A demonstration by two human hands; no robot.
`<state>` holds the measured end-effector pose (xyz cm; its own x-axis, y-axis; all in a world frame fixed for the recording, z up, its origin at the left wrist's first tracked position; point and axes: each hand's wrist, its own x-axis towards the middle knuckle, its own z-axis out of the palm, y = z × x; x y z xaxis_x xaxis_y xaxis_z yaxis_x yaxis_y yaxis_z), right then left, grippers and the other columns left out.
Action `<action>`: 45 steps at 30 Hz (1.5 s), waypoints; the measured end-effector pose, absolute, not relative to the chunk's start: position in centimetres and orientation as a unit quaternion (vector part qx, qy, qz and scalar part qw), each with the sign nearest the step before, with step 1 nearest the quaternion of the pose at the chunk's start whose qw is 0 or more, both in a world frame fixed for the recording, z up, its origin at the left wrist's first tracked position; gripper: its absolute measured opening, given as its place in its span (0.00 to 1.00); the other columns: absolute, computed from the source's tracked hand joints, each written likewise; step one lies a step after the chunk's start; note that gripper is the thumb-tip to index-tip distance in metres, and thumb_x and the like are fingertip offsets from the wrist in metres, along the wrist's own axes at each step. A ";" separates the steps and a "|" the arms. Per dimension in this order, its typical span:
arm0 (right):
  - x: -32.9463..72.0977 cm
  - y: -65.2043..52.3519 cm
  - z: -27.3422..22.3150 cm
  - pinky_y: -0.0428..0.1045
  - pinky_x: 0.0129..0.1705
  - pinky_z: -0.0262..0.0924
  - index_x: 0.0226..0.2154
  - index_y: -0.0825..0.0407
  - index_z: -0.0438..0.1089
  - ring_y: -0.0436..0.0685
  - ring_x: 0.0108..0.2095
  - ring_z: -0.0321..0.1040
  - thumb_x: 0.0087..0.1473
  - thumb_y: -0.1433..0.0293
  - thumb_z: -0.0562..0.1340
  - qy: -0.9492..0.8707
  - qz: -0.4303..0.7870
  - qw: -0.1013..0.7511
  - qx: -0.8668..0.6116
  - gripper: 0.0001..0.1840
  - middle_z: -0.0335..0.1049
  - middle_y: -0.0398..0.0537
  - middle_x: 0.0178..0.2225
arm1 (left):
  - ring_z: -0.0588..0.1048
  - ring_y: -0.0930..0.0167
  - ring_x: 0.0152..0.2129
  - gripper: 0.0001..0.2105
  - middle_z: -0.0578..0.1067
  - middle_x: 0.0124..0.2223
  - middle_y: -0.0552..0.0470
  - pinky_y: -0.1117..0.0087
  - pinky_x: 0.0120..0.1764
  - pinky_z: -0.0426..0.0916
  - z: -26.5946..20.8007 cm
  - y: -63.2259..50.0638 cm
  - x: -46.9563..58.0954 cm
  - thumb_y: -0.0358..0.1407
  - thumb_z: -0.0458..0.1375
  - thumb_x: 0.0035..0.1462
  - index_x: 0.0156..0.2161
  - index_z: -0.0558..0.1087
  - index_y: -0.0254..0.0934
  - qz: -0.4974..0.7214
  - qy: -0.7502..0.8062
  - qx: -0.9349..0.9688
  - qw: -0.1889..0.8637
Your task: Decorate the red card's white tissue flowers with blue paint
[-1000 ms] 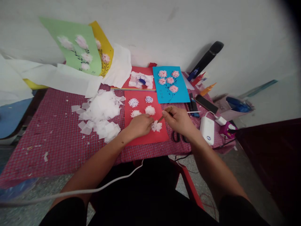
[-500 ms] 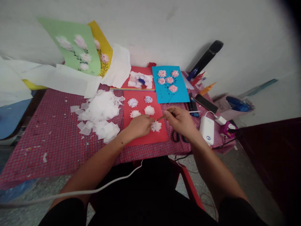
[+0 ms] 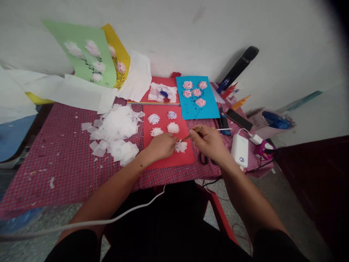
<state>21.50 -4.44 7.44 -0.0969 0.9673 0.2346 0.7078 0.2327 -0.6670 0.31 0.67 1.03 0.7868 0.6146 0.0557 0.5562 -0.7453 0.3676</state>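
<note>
On red card (image 3: 174, 160), desk centre: left hand (image 3: 160, 145) fingers pinching white paper flower (image 3: 181, 146); right hand (image 3: 208, 141) fingers clamped on thin stick (image 3: 191, 135), tip at flower.

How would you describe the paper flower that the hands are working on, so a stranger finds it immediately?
Find the red sheet on the checked tablecloth. The paper flower is the nearest of five there, between the left hand and right hand, touched by a thin stick.
</note>
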 end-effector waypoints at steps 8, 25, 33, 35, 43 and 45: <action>21.5 -4.2 6.9 0.51 0.34 0.60 0.32 0.49 0.72 0.55 0.29 0.70 0.65 0.61 0.59 -0.718 0.196 0.310 -0.591 0.13 0.75 0.45 0.28 | 0.77 0.64 0.36 0.16 0.78 0.41 0.43 0.64 0.36 0.68 1.3 0.5 0.3 0.32 0.51 0.67 0.50 0.79 0.36 0.077 0.319 0.930 0.165; 21.5 -4.3 7.0 0.51 0.34 0.59 0.33 0.49 0.73 0.55 0.29 0.70 0.66 0.62 0.59 -0.710 0.204 0.327 -0.589 0.13 0.75 0.45 0.28 | 0.76 0.64 0.35 0.15 0.77 0.39 0.42 0.63 0.36 0.68 1.7 0.5 0.4 0.33 0.50 0.68 0.44 0.80 0.34 0.066 0.315 0.933 0.162; 21.6 -4.1 6.0 0.52 0.36 0.60 0.32 0.48 0.73 0.56 0.30 0.70 0.65 0.60 0.59 -0.715 0.191 0.309 -0.597 0.14 0.75 0.46 0.28 | 0.75 0.64 0.33 0.16 0.77 0.38 0.42 0.63 0.35 0.67 1.5 0.5 0.4 0.34 0.49 0.70 0.41 0.79 0.34 0.075 0.319 0.931 0.163; 21.6 -4.1 6.0 0.52 0.36 0.60 0.32 0.49 0.72 0.56 0.30 0.70 0.66 0.60 0.58 -0.716 0.190 0.307 -0.597 0.14 0.75 0.46 0.28 | 0.74 0.65 0.33 0.15 0.77 0.38 0.42 0.64 0.35 0.67 1.5 0.5 0.4 0.34 0.49 0.70 0.41 0.79 0.34 0.068 0.320 0.932 0.157; 22.5 -5.5 7.8 0.50 0.32 0.62 0.37 0.49 0.75 0.54 0.29 0.70 0.65 0.58 0.62 -0.657 0.201 0.398 -0.607 0.13 0.77 0.46 0.30 | 0.76 0.63 0.37 0.14 0.78 0.40 0.42 0.62 0.38 0.70 1.6 0.6 0.3 0.32 0.50 0.68 0.42 0.79 0.34 0.074 0.310 0.934 0.159; 23.0 -6.4 8.1 0.49 0.28 0.61 0.38 0.49 0.76 0.53 0.25 0.69 0.65 0.57 0.63 -0.611 0.201 0.451 -0.619 0.13 0.76 0.45 0.29 | 0.76 0.62 0.38 0.14 0.78 0.40 0.42 0.61 0.41 0.71 1.6 0.6 0.3 0.32 0.50 0.68 0.44 0.79 0.33 0.080 0.312 0.934 0.156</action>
<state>23.00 -6.40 8.11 0.1725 0.9373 0.3028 0.5748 0.1538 -0.8037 0.26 0.64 1.63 0.7931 0.6069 0.0525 0.5571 -0.7574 0.3405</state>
